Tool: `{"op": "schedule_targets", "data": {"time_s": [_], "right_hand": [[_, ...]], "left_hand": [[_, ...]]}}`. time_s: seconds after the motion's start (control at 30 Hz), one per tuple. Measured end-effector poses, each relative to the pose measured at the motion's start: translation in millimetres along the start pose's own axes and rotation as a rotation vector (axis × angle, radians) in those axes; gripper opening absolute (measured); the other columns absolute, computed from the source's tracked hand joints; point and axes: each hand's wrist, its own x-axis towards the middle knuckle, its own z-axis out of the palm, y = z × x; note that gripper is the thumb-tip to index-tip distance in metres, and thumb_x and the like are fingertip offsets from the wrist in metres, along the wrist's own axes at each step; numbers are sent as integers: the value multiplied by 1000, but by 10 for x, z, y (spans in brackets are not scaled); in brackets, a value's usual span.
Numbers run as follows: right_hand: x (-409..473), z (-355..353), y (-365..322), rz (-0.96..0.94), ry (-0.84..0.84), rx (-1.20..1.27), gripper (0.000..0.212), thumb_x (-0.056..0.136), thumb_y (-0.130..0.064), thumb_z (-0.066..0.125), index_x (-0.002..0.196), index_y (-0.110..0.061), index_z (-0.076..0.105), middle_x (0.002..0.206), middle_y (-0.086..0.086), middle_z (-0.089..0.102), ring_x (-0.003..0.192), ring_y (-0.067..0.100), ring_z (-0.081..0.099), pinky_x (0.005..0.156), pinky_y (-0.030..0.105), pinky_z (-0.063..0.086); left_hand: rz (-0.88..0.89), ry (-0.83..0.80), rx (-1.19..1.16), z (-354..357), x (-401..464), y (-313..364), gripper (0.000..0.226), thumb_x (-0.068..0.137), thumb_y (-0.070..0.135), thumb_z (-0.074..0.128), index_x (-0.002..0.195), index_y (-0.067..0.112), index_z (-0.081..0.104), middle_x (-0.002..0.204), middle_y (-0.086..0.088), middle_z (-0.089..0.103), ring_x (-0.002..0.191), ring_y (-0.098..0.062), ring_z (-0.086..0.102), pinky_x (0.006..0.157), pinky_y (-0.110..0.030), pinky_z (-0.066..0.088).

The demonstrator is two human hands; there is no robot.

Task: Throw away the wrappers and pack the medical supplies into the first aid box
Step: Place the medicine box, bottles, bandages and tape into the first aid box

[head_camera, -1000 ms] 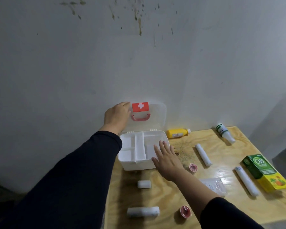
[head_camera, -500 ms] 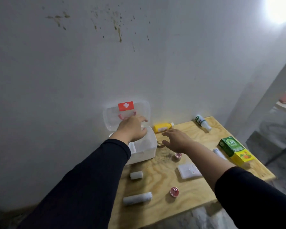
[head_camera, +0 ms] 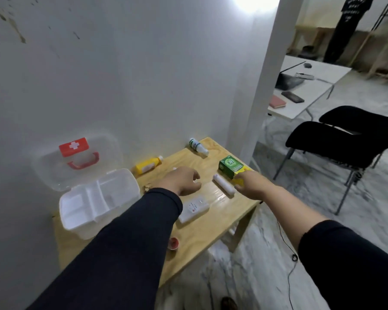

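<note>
The white first aid box (head_camera: 94,203) stands open at the table's left, its clear lid (head_camera: 76,162) with a red cross leaning on the wall. My left hand (head_camera: 184,180) is curled down over a white roll whose ends peek out on both sides. My right hand (head_camera: 251,184) grips the yellow end of a green and yellow box (head_camera: 230,166). Between the hands lies a second white roll (head_camera: 224,186). A yellow bottle (head_camera: 148,165) and a white and green bottle (head_camera: 197,146) lie near the wall. A flat clear packet (head_camera: 194,208) and a small pink cap (head_camera: 173,243) lie nearer me.
The wooden table (head_camera: 211,233) is small, with its right edge close to my right hand. A wall corner (head_camera: 262,86) rises behind it. Black chairs (head_camera: 336,139), a white desk (head_camera: 305,90) and a floor cable (head_camera: 289,253) are to the right.
My view has swung right. My left hand left the box and moved right onto the white roll. My right hand reached further right to the green and yellow box.
</note>
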Motion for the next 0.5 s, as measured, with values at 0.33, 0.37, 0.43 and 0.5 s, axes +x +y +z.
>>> {"op": "schedule_targets", "data": {"time_s": [0.33,0.37,0.43,0.5], "right_hand": [[657,165,775,113,40,184,51,76,-38,66,119,-12,57,117,11,58,110,30,56,83,34,49],[755,214,833,129,50,233,52,73,-40,68,115,-12,58,115,12,58,107,31,56,79,34,48],[911,335,899,170,54,332,61,71,-45,70,119,-11,54,118,12,56,111,31,53,84,36,47],[1007,471,921,197,73,431,72,70,-45,73,128,-11,46,125,11,50,118,31,48,93,38,45]], "left_hand": [[-45,-42,-5,247,824,531,45,93,39,49,133,19,56,133,-2,60,119,-23,57,98,-40,48],[-57,-45,-12,269,909,581,45,93,37,49,134,19,56,133,-2,60,119,-23,57,98,-40,48],[-80,-58,-23,333,1058,643,44,93,36,48,133,19,57,132,-2,60,118,-24,57,97,-41,49],[-100,-75,-19,404,1161,670,44,92,36,48,131,20,58,131,-3,61,116,-24,58,96,-42,49]]}}
